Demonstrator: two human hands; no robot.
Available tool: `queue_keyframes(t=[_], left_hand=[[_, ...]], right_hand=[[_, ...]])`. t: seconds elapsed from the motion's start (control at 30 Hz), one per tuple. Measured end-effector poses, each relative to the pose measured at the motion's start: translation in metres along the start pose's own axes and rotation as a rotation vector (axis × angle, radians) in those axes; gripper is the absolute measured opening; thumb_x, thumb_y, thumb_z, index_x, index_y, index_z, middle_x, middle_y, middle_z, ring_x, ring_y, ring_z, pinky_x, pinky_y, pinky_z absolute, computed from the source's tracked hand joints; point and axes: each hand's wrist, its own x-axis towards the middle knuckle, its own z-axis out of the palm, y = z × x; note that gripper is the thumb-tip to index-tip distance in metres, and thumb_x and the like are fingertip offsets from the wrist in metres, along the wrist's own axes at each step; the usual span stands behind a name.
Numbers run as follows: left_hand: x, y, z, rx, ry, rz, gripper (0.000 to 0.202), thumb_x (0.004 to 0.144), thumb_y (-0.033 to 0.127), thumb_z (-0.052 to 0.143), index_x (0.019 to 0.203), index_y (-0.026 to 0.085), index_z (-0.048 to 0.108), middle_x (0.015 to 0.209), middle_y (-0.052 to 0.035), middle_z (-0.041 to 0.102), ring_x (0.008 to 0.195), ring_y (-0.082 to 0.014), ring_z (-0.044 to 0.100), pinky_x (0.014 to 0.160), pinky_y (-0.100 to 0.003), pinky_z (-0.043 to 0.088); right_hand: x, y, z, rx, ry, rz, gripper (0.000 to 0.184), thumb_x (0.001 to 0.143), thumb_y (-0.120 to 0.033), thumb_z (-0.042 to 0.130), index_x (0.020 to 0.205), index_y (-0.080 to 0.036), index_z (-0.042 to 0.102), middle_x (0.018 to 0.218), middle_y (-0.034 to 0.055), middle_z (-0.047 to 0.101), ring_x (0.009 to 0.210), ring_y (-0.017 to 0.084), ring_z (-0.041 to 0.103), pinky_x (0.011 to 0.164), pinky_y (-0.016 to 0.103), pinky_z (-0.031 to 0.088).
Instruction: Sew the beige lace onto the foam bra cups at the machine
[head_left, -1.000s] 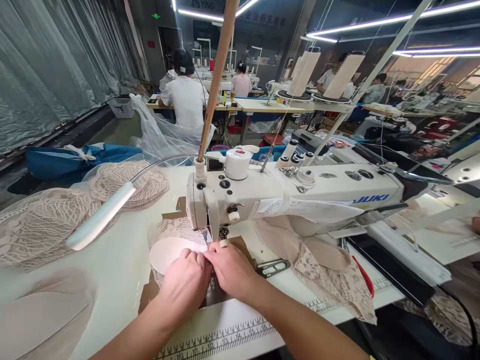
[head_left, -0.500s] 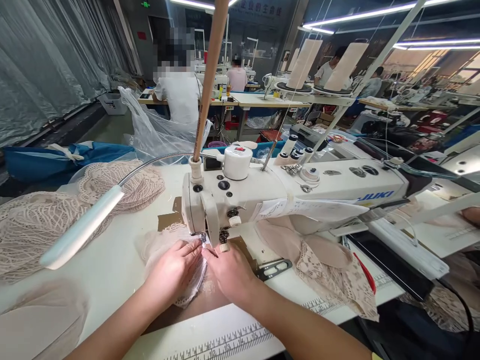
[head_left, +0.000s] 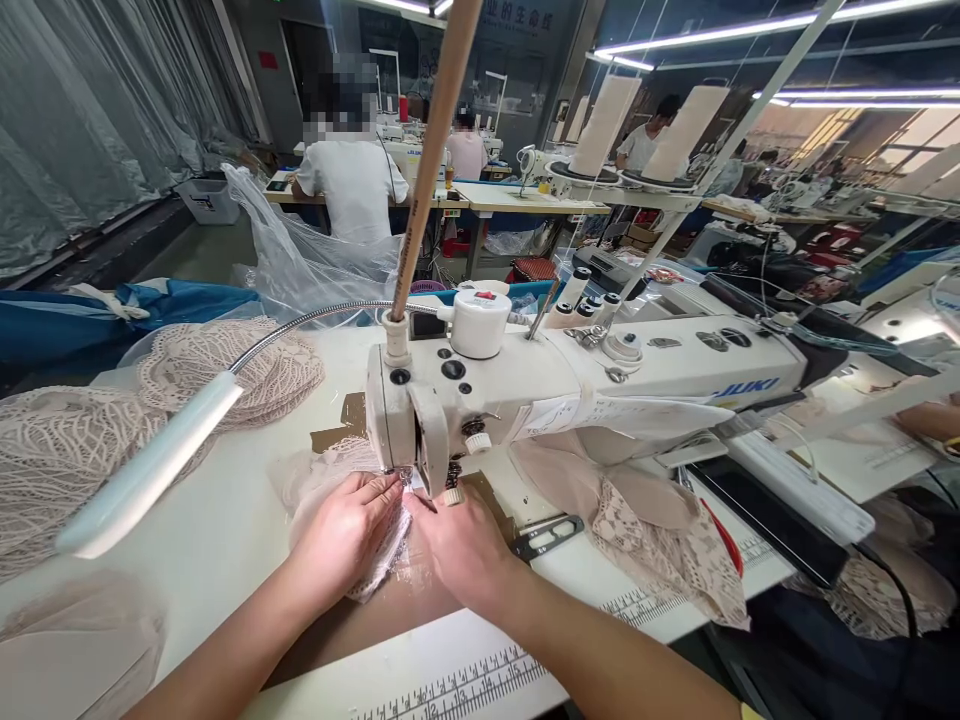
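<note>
Pale lace fabric (head_left: 384,562) lies under the needle and presser foot (head_left: 406,478) of a white JUKI sewing machine (head_left: 480,400). My left hand (head_left: 345,535) presses its closed fingers on the lace, just left of the foot. On the other side, my right hand (head_left: 466,552) has its thumb and index finger at the lace edge close to the foot; its other fingers are partly hidden behind the machine head. More of the fabric spreads out beyond my left hand. A lit lamp (head_left: 150,470) on a bent metal neck hangs over the table to the left.
Stacks of lace pieces (head_left: 232,370) lie at the left. Beige lace garment parts (head_left: 660,530) rest right of the needle, near a dark slotted metal plate (head_left: 547,537). A printed ruler (head_left: 465,690) runs along the front edge. Thread cones (head_left: 607,125) stand behind; a co-worker (head_left: 352,180) sits ahead.
The camera view has shifted slightly. Both hands stay at the presser foot, and the lace between them has moved a little toward the needle.
</note>
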Motion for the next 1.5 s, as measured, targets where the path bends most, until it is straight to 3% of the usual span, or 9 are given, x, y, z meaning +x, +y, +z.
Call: queue_keyframes(t=[0.2, 0.37, 0.57, 0.77, 0.87, 1.0, 1.1, 1.27, 1.5], left_hand=[[0.003, -0.002, 0.000, 0.017, -0.016, -0.097, 0.034, 0.094, 0.018, 0.039, 0.076, 0.016, 0.068, 0.087, -0.0110, 0.069, 0.079, -0.0230, 0.056, 0.069, -0.036, 0.049], [0.000, -0.001, -0.003, 0.059, -0.050, -0.185, 0.028, 0.092, 0.020, 0.042, 0.098, 0.018, 0.069, 0.106, -0.0126, 0.068, 0.100, -0.0306, 0.056, 0.083, -0.047, 0.048], [-0.006, -0.005, -0.005, -0.007, -0.110, -0.411, 0.041, 0.084, 0.018, 0.045, 0.120, 0.022, 0.064, 0.130, -0.0090, 0.061, 0.133, -0.0396, 0.035, 0.103, -0.067, 0.026], [-0.025, 0.016, -0.041, -0.260, -0.308, -0.269, 0.035, 0.067, 0.006, 0.048, 0.082, 0.026, 0.073, 0.117, 0.0032, 0.069, 0.129, -0.0276, 0.048, 0.110, -0.049, 0.033], [-0.036, 0.028, -0.056, -0.451, -0.358, -0.208, 0.036, 0.072, 0.007, 0.046, 0.088, 0.026, 0.072, 0.116, 0.0013, 0.070, 0.131, -0.0236, 0.045, 0.112, -0.042, 0.033], [-0.035, 0.019, -0.055, -0.469, -0.121, -0.409, 0.033, 0.082, 0.022, 0.045, 0.107, 0.021, 0.068, 0.128, -0.0078, 0.060, 0.124, -0.0254, 0.051, 0.104, -0.038, 0.041], [-0.021, 0.004, -0.046, -0.379, -0.129, -0.503, 0.043, 0.081, 0.029, 0.048, 0.121, 0.017, 0.060, 0.125, -0.0132, 0.059, 0.115, -0.0292, 0.054, 0.095, -0.041, 0.044], [-0.001, -0.006, -0.035, -0.446, -0.276, -0.484, 0.011, 0.072, 0.025, 0.055, 0.075, 0.017, 0.062, 0.067, 0.0002, 0.056, 0.061, -0.0169, 0.053, 0.058, -0.027, 0.041], [-0.006, -0.019, -0.032, -0.643, -0.283, -0.503, 0.030, 0.074, 0.037, 0.056, 0.062, 0.021, 0.034, 0.056, 0.0057, 0.040, 0.048, -0.0087, 0.039, 0.048, -0.021, 0.033]], right_hand=[[-0.002, 0.002, 0.001, 0.036, 0.027, 0.002, 0.044, 0.080, -0.007, 0.048, 0.120, -0.020, 0.060, 0.102, 0.0116, 0.063, 0.091, 0.026, 0.052, 0.071, 0.035, 0.041], [-0.005, 0.004, 0.003, 0.082, 0.019, -0.012, 0.047, 0.076, -0.004, 0.050, 0.119, -0.021, 0.061, 0.103, 0.0090, 0.063, 0.087, 0.024, 0.052, 0.072, 0.034, 0.040], [-0.009, 0.008, 0.013, 0.127, 0.168, -0.072, 0.043, 0.081, -0.003, 0.046, 0.119, -0.017, 0.060, 0.100, 0.0076, 0.065, 0.086, 0.023, 0.054, 0.071, 0.034, 0.039], [-0.016, 0.016, 0.013, 0.293, 0.316, -0.237, 0.036, 0.086, -0.008, 0.043, 0.116, -0.016, 0.062, 0.088, 0.0064, 0.065, 0.075, 0.019, 0.056, 0.067, 0.029, 0.041], [-0.018, 0.017, 0.012, 0.305, 0.295, -0.329, 0.031, 0.084, -0.008, 0.046, 0.107, -0.017, 0.065, 0.083, 0.0047, 0.063, 0.074, 0.018, 0.055, 0.066, 0.028, 0.040], [-0.018, 0.017, 0.012, 0.240, 0.255, -0.350, 0.027, 0.083, -0.010, 0.051, 0.103, -0.021, 0.067, 0.083, 0.0029, 0.061, 0.073, 0.016, 0.052, 0.064, 0.027, 0.036], [-0.017, 0.017, 0.011, 0.195, 0.216, -0.325, 0.025, 0.086, -0.013, 0.053, 0.104, -0.022, 0.067, 0.083, 0.0026, 0.059, 0.074, 0.016, 0.049, 0.064, 0.027, 0.034], [-0.018, 0.019, 0.006, 0.150, 0.157, -0.293, 0.021, 0.088, -0.015, 0.054, 0.102, -0.024, 0.068, 0.083, 0.0016, 0.056, 0.075, 0.016, 0.047, 0.064, 0.028, 0.032], [-0.018, 0.020, 0.006, 0.173, 0.122, -0.272, 0.023, 0.087, -0.013, 0.053, 0.102, -0.024, 0.067, 0.082, 0.0014, 0.055, 0.077, 0.016, 0.047, 0.067, 0.027, 0.033]])
